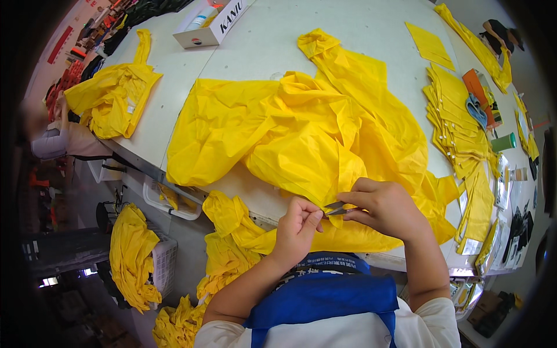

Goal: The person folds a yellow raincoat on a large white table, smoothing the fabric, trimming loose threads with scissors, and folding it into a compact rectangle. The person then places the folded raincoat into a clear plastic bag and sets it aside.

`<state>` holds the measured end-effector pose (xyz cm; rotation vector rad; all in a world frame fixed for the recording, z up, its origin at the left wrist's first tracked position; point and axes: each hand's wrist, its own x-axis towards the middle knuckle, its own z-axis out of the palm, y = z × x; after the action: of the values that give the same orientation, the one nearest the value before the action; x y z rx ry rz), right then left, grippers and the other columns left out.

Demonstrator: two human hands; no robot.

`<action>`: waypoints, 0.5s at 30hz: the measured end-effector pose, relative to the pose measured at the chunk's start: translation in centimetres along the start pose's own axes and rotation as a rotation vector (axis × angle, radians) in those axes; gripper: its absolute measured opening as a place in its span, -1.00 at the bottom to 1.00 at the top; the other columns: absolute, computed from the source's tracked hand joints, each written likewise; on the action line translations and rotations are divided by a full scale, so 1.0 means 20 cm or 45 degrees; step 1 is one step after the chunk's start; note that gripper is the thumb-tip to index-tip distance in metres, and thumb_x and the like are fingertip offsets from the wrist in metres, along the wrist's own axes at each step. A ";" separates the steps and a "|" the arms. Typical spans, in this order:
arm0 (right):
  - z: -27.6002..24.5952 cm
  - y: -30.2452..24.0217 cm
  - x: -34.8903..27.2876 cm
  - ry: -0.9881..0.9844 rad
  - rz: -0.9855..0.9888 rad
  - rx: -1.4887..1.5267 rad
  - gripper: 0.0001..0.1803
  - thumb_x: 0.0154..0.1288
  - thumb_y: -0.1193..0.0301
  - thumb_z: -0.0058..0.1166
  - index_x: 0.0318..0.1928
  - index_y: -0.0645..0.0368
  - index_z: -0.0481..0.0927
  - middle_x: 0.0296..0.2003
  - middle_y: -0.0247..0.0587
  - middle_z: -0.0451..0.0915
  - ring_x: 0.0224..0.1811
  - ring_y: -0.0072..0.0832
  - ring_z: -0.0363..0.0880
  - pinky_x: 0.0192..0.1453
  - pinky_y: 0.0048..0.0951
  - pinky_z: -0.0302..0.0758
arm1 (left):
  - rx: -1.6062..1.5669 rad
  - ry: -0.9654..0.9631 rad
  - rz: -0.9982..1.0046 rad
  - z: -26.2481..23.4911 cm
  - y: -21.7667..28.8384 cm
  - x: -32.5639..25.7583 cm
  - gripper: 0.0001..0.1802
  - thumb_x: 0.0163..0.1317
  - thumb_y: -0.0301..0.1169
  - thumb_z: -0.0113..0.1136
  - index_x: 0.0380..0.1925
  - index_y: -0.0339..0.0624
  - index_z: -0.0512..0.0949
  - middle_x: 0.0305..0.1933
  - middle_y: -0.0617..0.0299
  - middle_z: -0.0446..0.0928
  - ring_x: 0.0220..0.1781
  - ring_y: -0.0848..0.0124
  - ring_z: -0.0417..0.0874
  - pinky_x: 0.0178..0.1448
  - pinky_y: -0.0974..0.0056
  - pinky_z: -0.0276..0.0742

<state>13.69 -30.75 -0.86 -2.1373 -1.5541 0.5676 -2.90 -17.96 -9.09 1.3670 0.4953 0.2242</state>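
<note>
A large crumpled yellow garment [296,156] of thin, smooth cloth lies on the white table in front of me, part of it hanging over the near edge. My left hand [299,225] is closed in a pinch at the garment's near edge; whether cloth or a thread is between the fingertips is too small to tell apart. In my right hand [380,207] are small metal thread snips [335,209], their blades slightly apart and pointing left toward my left fingertips.
Stacked yellow pieces [455,122] lie along the table's right side. A white box [210,26] stands at the far left, beyond another yellow garment [116,98]. Below the left edge, a white basket [164,261] bears yellow cloth. Another person [58,136] sits at far left.
</note>
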 end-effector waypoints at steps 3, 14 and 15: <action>0.00 -0.02 0.02 -0.035 -0.013 -0.034 -0.74 0.11 0.22 0.17 -0.18 0.00 0.61 -0.39 -0.31 0.52 -0.41 -0.27 0.57 -0.37 -0.31 0.48 | 0.017 0.046 0.096 0.00 -0.01 0.00 -0.87 0.32 -0.46 0.05 -0.29 -0.26 0.33 -0.50 0.20 0.52 -0.49 0.53 0.55 -0.37 0.45 0.45; 0.04 0.05 -0.04 0.234 0.112 0.433 -0.73 0.02 0.38 0.30 -0.20 0.10 0.66 -0.46 -0.26 0.50 -0.45 -0.40 0.53 -0.43 -0.42 0.41 | -0.131 -0.074 0.019 -0.03 -0.02 -0.01 -0.91 0.32 -0.54 0.00 -0.24 -0.24 0.30 -0.26 0.15 0.46 -0.30 0.48 0.54 -0.15 0.41 0.48; 0.04 0.05 -0.05 0.278 0.180 0.536 -0.72 0.00 0.41 0.33 -0.20 0.12 0.66 -0.48 -0.26 0.49 -0.46 -0.43 0.51 -0.44 -0.45 0.39 | -0.157 -0.074 0.012 -0.03 -0.02 -0.02 -0.91 0.33 -0.54 0.00 -0.24 -0.23 0.30 -0.25 0.16 0.46 -0.29 0.47 0.54 -0.14 0.40 0.48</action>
<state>13.77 -31.95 -2.00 -1.9180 -1.0634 0.6206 -3.65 -17.64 -9.50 1.2525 0.4199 0.2181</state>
